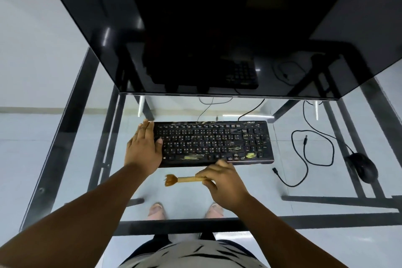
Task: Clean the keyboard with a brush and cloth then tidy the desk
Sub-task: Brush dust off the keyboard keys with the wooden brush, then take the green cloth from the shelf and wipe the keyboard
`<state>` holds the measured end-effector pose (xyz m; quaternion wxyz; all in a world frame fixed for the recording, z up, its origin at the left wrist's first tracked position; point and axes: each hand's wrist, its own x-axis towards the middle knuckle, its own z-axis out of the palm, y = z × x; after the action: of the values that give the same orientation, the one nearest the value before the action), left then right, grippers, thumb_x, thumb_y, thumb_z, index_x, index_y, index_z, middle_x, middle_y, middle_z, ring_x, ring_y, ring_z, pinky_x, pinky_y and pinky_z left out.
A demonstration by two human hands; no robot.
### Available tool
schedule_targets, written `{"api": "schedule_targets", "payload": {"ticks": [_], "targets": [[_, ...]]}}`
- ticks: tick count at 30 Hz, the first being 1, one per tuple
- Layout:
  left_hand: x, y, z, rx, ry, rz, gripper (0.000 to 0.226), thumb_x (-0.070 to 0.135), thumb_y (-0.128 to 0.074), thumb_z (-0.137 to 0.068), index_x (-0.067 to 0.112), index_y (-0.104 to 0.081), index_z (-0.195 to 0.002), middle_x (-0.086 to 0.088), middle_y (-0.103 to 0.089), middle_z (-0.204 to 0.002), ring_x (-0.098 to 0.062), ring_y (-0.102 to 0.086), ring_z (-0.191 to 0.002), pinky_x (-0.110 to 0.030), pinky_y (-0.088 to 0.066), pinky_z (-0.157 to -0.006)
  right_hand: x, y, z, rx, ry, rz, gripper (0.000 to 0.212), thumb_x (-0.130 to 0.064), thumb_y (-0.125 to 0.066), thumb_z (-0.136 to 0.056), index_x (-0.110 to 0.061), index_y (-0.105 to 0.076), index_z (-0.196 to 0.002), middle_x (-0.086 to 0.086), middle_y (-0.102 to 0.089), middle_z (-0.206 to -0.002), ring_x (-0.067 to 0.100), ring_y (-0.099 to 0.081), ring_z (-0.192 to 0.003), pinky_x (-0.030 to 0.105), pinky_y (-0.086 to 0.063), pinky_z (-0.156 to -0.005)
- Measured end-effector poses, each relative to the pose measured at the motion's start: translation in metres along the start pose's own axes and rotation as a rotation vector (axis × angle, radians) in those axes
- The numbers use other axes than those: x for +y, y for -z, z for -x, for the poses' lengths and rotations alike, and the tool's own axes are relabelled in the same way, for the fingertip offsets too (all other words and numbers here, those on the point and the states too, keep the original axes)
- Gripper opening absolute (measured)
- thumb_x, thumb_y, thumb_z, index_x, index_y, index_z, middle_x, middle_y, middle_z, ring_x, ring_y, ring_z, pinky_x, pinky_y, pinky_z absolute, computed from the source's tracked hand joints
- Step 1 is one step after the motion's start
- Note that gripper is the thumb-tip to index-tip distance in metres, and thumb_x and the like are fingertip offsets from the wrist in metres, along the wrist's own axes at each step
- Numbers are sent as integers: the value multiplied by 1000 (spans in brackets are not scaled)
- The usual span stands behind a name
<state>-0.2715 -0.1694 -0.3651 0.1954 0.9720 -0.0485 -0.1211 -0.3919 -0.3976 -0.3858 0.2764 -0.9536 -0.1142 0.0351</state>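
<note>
Right grip: our right hand (221, 183) has its fingers curled round the wooden handle of the brush (185, 179), which lies level with its brown bristles pointing left, just in front of the keyboard's near edge.
Left grip: our left hand (144, 148) lies flat with straight fingers on the left end of the keyboard (214, 143), thumb on the keys — holding nothing.
Keyboard: black, lying on the glass worktop (65, 159) below the dark monitor (217, 28); yellowish smears show near the space bar and on the lower right keys.
Mouse: a black mouse (362, 166) sits well to the right of the keyboard, with a loose black cable (313, 159) looping between them.
Cloth: we cannot make one out in this view.
Below the glass: our feet (156, 210) show on the pale floor.
</note>
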Motion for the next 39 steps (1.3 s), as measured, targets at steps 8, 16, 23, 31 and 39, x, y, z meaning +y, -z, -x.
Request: {"api": "schedule_targets", "payload": {"ticks": [8, 16, 23, 31, 39], "targets": [[-2, -3, 3, -37, 104, 173, 61, 28, -45, -100, 5, -22, -152, -20, -31, -152, -35, -29, -140, -43, -25, -117, 3, -7, 0, 0, 7, 101, 23, -22, -68, -80, -35, -71, -99, -15, -62, -89, 15, -56, -82, 37, -49, -70], [2, -4, 0, 15, 186, 263, 55, 27, -46, -100, 4, -31, -148, -20, -44, -137, -36, -42, -127, -44, -33, -110, 44, 49, -13, 595, -664, 0, 32, -17, -61, -90, -7, -63, -120, 18, -58, -114, 34, -49, -107, 38, -43, -91], [10, -7, -7, 44, 250, 280, 55, 29, -44, -100, 3, -32, -148, -22, -43, -137, -38, -39, -128, -46, -31, -110, 90, 72, -21, 444, -972, -161, 46, -30, -46, -98, 1, -53, -131, 24, -52, -131, 39, -43, -123, 44, -35, -105], [14, -7, -16, 36, 248, 242, 56, 32, -42, -100, 5, -31, -149, -22, -42, -136, -38, -39, -127, -47, -33, -108, 97, 64, -22, 445, -969, -119, 43, -36, -42, -96, -3, -62, -116, 18, -60, -117, 33, -46, -112, 42, -40, -97], [13, 18, -15, 101, 53, 37, 59, 38, -40, -99, 9, -30, -150, -10, -31, -156, -30, -31, -141, -50, -31, -112, 43, 97, -54, 561, -842, -151, 40, -35, -47, -96, -13, -52, -129, 8, -49, -132, 30, -51, -116, 47, -43, -98]]}}
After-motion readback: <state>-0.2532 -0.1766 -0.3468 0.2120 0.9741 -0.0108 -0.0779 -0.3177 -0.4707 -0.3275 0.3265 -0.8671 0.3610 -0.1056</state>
